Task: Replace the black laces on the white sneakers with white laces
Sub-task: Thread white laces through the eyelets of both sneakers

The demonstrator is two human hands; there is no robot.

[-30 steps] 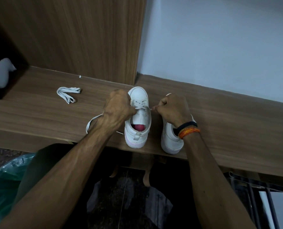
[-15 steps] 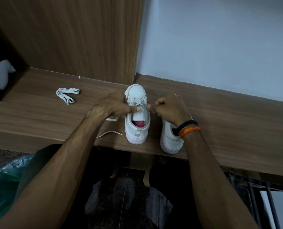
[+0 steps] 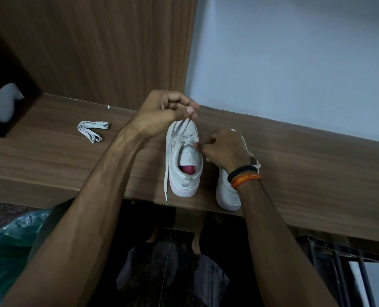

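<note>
While raised, left grip [image 3: 166, 111] pinching white lace [image 3: 185, 126].

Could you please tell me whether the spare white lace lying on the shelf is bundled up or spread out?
Bundled: the spare white lace lies folded into a compact bunch on the wooden shelf, untouched.

Both bare forearms reach forward and converge. The left hand [image 3: 162, 114] is raised, wrist bent, its fingers curled with thumb and fingertips pinching a white lace [image 3: 179, 129] that runs down from the grip. The right hand [image 3: 224, 151] sits lower, to the right of and nearer than that grip, fingers curled, its fingertips pinching at the lacing; a black band and an orange thread circle its wrist.
</note>
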